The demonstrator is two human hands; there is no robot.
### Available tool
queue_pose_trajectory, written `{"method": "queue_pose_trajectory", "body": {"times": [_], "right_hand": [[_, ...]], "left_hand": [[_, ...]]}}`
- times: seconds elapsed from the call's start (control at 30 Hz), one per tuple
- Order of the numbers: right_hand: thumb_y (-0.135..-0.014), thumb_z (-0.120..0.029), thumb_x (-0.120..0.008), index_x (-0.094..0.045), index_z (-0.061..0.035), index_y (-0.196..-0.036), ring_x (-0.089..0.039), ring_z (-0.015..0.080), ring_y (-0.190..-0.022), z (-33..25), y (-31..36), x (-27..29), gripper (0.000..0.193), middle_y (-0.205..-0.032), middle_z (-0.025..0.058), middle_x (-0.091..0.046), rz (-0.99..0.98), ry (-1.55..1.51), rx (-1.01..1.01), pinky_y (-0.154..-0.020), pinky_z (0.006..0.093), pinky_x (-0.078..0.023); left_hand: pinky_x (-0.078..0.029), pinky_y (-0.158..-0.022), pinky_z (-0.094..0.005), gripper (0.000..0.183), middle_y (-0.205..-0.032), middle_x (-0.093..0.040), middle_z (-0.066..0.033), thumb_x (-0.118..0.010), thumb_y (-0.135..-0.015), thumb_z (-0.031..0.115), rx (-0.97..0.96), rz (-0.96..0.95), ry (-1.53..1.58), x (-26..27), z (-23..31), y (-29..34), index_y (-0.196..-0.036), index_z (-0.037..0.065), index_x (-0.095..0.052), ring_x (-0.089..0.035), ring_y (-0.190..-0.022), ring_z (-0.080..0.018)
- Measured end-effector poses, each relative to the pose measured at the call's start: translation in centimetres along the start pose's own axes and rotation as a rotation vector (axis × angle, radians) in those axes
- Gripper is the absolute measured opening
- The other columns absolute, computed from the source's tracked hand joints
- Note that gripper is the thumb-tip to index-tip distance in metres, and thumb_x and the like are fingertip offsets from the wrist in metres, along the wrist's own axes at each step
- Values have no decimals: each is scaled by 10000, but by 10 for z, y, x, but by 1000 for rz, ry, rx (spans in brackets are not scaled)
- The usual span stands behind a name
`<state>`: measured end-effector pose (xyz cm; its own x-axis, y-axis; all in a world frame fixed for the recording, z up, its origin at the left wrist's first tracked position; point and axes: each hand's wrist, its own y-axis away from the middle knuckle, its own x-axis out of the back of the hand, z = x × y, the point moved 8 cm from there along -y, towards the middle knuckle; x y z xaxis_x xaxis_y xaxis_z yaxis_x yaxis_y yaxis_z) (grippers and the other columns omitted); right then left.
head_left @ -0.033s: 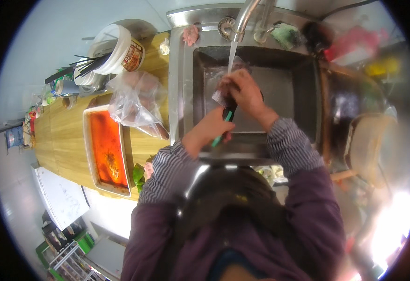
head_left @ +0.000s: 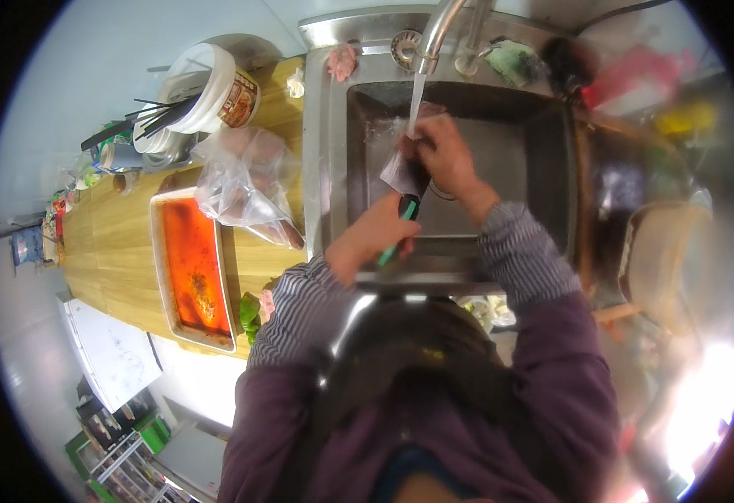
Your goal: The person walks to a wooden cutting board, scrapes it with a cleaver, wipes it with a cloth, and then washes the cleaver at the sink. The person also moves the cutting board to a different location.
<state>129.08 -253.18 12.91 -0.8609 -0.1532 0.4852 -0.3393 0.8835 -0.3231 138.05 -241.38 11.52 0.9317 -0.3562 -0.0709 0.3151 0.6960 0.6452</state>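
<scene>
Inside the metal sink [head_left: 543, 193], my left hand [head_left: 373, 229] is closed round the black-and-green handle of a kitchen knife [head_left: 404, 176]. Its broad grey blade points away from me, under the tap. The fingers of my right hand [head_left: 448, 159] are bent against the blade and cover part of it. Whether they also hold a cloth or sponge, I cannot make out. Water runs from the tap [head_left: 439, 38] in a thin stream onto the far part of the blade, next to my right fingers.
Left of the sink, a wooden counter [head_left: 116, 243] bears a tray [head_left: 235, 335] of red-orange liquid, a clear plastic bag [head_left: 245, 193] and a white bucket [head_left: 204, 84] with dark sticks. A pink rag [head_left: 342, 62] and a green scouring pad [head_left: 514, 64] lie on the sink's back ledge.
My right hand has shifted slightly to the right along the blade, and more of the grey blade shows. My left hand keeps its place on the handle.
</scene>
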Motion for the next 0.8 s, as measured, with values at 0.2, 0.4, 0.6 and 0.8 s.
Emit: {"method": "queue_pose_trajectory", "body": {"times": [0.2, 0.4, 0.6, 0.8], "right_hand": [[-733, -73, -627, -591, -74, -975, -545, 253, -861, -11, 8, -7, 244, -881, 108, -521, 48, 18, -31, -753, 338, -443], [-745, -122, -642, -549, -38, -905, -539, 297, -769, 26, -9, -1, 202, -857, 102, -518, 221, -20, -177, -699, 349, -457], [-843, -111, -557, -508, -25, -930, -557, 155, -672, 136, 8, 16, 131, -851, 58, -544, 432, -726, -832, -512, 286, -440], [-851, -84, -510, -500, -41, -950, -531, 104, -723, 57, 37, 6, 108, -863, 42, -558, 292, -542, -381, -595, 227, -444]], "left_hand": [[-439, -430, -302, 244, -630, -555, -111, -598, -751, 42, 43, 10, 19, 8, -1, 10, -927, -43, -450, -568, -505, -189], [-447, -450, -296, 223, -628, -557, -103, -598, -764, 47, 53, -66, 41, -5, -13, 15, -916, -39, -460, -571, -515, -178], [-445, -458, -264, 231, -714, -572, -88, -606, -789, 46, 77, -106, 149, -4, -30, 11, -964, -22, -471, -566, -522, -148], [-447, -507, -249, 463, -887, -548, -89, -593, -775, 8, -102, 22, 119, 13, -20, 0, -1201, 14, -411, -538, -601, -118]]}}
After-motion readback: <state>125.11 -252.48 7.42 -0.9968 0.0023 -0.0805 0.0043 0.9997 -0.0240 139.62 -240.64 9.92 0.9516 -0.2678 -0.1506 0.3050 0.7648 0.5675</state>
